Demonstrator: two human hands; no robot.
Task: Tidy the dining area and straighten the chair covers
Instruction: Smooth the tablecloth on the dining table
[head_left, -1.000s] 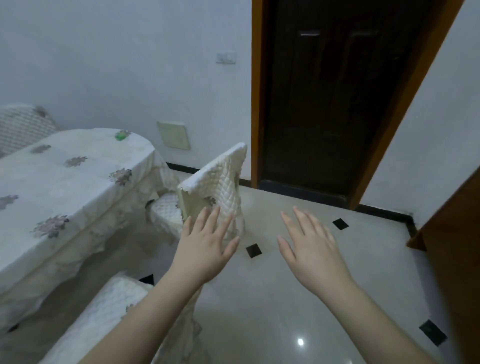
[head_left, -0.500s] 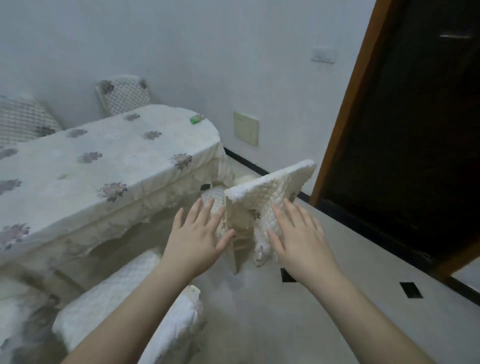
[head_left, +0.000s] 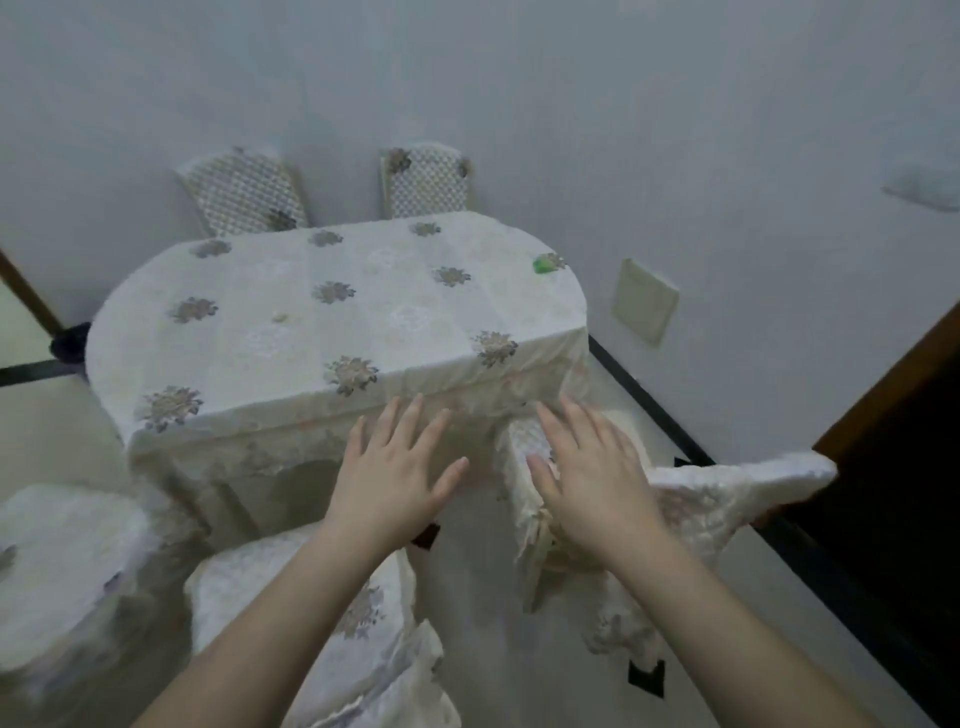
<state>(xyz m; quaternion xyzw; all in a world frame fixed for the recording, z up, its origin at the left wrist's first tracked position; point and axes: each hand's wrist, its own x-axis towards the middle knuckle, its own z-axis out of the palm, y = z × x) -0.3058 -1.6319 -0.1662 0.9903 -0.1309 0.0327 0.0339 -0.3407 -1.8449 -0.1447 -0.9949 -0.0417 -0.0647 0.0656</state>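
A dining table (head_left: 291, 322) under a cream cloth with flower motifs fills the middle. At its right end stands a chair with a white quilted cover (head_left: 727, 493), the cover bunched and skewed on the backrest. My left hand (head_left: 395, 478) hovers with fingers spread in front of the table's near edge. My right hand (head_left: 592, 478) is spread over that chair's seat, just left of the backrest; I cannot tell whether it touches. Neither hand holds anything. A covered chair (head_left: 322, 623) sits below my left arm.
Two covered chairs (head_left: 244, 192) (head_left: 426, 182) stand against the far wall. Another white covered seat (head_left: 57, 571) is at the lower left. A small green object (head_left: 543, 264) lies on the table's far right. A dark door (head_left: 904, 467) is on the right.
The view has swung left and down, bringing the whole table into sight. Both hands stay spread and empty; the right one is now over the skewed chair's seat, left of the backrest.
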